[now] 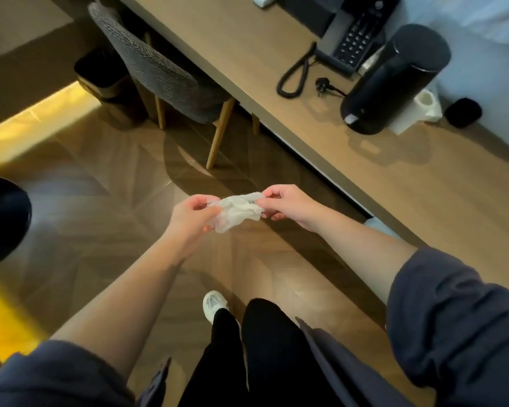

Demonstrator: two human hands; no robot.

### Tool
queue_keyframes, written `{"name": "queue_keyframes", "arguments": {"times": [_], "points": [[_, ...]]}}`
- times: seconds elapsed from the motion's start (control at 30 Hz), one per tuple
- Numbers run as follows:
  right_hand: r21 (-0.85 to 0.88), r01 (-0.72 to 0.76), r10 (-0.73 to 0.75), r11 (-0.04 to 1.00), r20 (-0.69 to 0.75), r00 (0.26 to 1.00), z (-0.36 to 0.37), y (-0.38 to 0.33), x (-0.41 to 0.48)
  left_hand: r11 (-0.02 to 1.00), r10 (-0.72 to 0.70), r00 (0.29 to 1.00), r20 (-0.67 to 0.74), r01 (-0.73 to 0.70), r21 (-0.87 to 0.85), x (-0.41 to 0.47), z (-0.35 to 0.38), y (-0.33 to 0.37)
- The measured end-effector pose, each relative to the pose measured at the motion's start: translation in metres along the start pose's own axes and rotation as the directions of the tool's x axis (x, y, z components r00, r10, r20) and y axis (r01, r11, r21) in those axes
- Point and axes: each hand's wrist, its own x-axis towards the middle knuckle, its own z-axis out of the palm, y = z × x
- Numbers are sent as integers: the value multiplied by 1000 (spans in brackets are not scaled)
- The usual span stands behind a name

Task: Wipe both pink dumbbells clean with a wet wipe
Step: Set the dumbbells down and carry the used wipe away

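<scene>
Left of the desk (423, 186), above the floor: crumpled wet wipe (235, 211) stretched left-right, left hand (193, 215) and right hand (285, 205) pinching opposite ends.

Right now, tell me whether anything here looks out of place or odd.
Nothing looks spilled or broken. A plug lies loose on the desk beside the phone cord, and the wet wipe is crumpled between left hand and right hand. No pink dumbbell is in view.
</scene>
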Motion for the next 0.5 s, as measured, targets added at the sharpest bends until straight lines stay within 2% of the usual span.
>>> {"name": "queue_keyframes", "arguments": {"times": [0.27, 0.5], "points": [[-37, 25, -23, 999, 48, 999, 22, -78, 89, 999, -4, 999, -35, 2, -51, 74, -63, 60], [-55, 22, -16, 998, 111, 994, 38, -156, 206, 997, -55, 990, -133, 47, -60, 170, -123, 114]]}}
